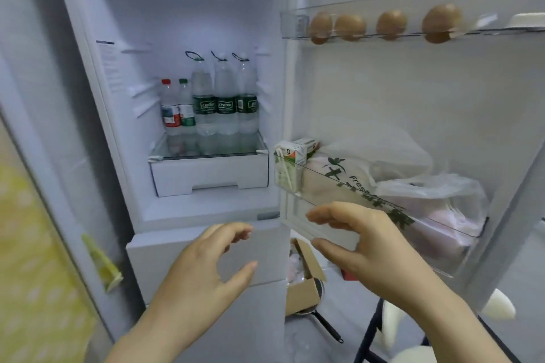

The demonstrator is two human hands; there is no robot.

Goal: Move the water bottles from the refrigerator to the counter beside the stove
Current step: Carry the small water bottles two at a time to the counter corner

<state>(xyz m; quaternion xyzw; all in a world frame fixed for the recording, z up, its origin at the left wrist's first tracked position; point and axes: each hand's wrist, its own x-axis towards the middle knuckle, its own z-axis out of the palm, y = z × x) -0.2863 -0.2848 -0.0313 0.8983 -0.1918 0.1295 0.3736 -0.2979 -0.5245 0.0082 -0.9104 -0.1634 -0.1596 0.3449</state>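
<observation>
Both hands hold nothing. The left hand (pixel 212 259) and the right hand (pixel 362 242) are up side by side, not touching, with fingers bent a little and thumbs spread wide. Well past the left hand's fingers, up on the glass shelf (pixel 206 155) inside the open white refrigerator (pixel 165 23), stand three tall clear water bottles with green labels (pixel 225 100). Two small clear bottles (pixel 177 109), one with a red cap and one with a green cap, stand just left of them. High above the right hand, brown eggs (pixel 391 24) sit in the door rack.
</observation>
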